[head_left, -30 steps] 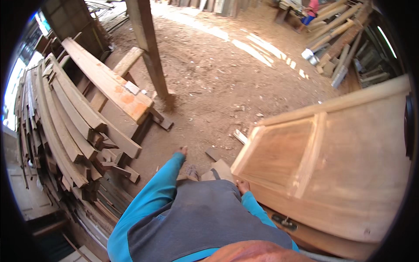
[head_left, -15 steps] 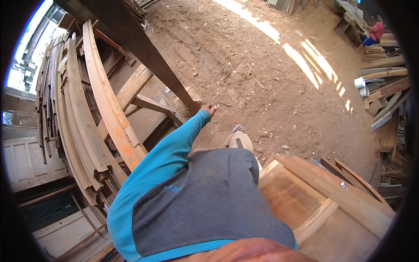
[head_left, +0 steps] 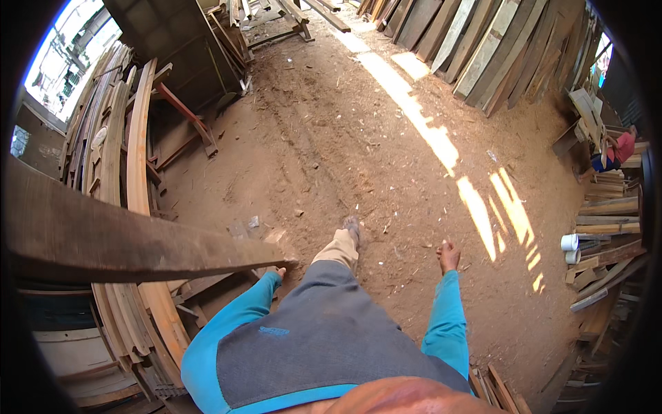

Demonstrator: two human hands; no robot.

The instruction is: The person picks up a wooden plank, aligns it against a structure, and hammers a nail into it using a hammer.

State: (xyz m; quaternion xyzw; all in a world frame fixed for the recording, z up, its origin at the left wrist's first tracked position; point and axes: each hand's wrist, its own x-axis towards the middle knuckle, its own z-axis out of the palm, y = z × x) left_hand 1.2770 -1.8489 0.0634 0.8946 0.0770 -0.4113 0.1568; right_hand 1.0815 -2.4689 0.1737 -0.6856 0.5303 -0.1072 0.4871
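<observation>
Brown timber is standing at the wearer's left: 1 post (head_left: 138, 241), its base meeting the dirt floor (head_left: 386, 297) just beside the left hand (head_left: 278, 271). That hand is showing only partly; can't tell if it's touching the post, nor if its fingers are spread or pressed together. Right hand (head_left: 449, 257) is hanging out over the floor, looking loosely curled w/ nothing showing in it; can't tell if the fingertips are meeting.

Wearer is prob. walking, 1 foot (head_left: 352, 229) showing ahead. Doing it well is prob. a matter of keeping the left sleeve (head_left: 234, 314) off the post, stepping flat, watching for the pale scrap (head_left: 254, 221) near the post's base & holding both arms loose for balance.

Count, approx. where piled: 2 hands, 1 post, 1 foot, 1 pale scrap; 2 white cylinders (head_left: 569, 242) lying by the lumber (head_left: 610, 207), far R; 1 other person (head_left: 623, 146) in a red top; 1 orange-tinged beam (head_left: 140, 152) running along the left stack (head_left: 109, 165). Leaning boards (head_left: 476, 58) at the back are numbering 10+; stack pcs. are overlapping too much for an exact no.
</observation>
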